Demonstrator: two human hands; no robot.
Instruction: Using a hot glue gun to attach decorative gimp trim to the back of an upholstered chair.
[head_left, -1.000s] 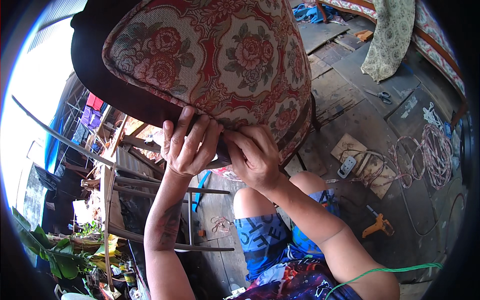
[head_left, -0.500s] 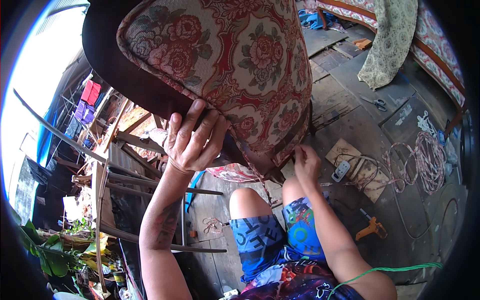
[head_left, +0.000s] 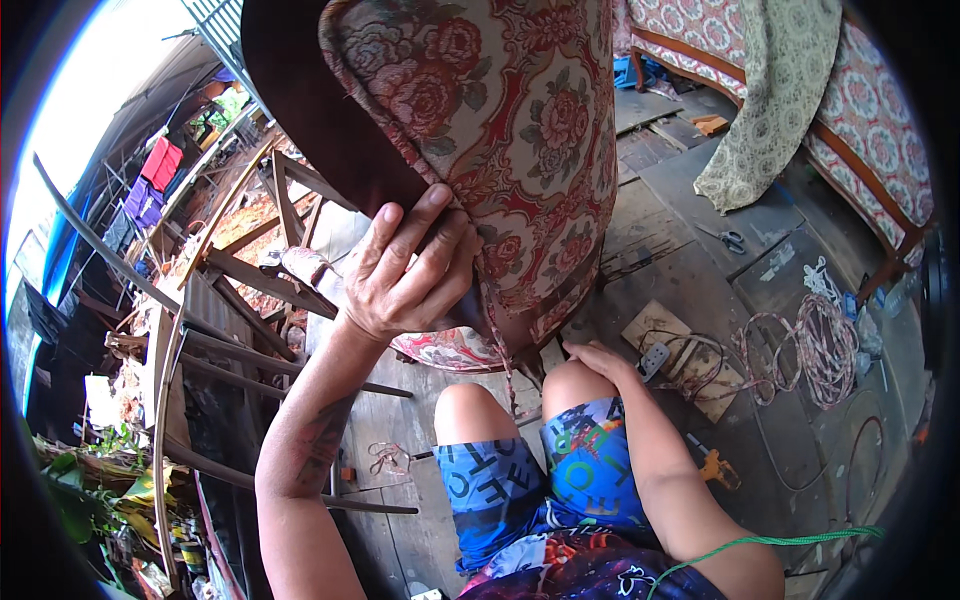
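A chair (head_left: 560, 110) upholstered in floral red and cream fabric stands tilted in front of me. Dark wood (head_left: 330, 120) edges its left side, and a strip of fabric piping (head_left: 497, 335) hangs down from its lower corner. My left hand (head_left: 415, 270) is closed on this edge, with its fingers laid over the wood and the fabric border and its thumb side hidden. Low by my right knee, close to the chair's lower edge, is my right hand (head_left: 597, 362). Its fingers are partly hidden, so I cannot make out anything in them.
On the plank floor to the right lie a socket strip (head_left: 654, 361) on a board, a coil of patterned cord (head_left: 828, 350), scissors (head_left: 733, 241) and an orange glue gun (head_left: 718, 470). A floral sofa (head_left: 860, 130) with draped cloth stands behind. Curved wooden strips (head_left: 240, 350) jut in at left.
My right hand has dropped from the chair's lower corner to beside my right knee. The left hand stays on the edge, and the view has shifted.
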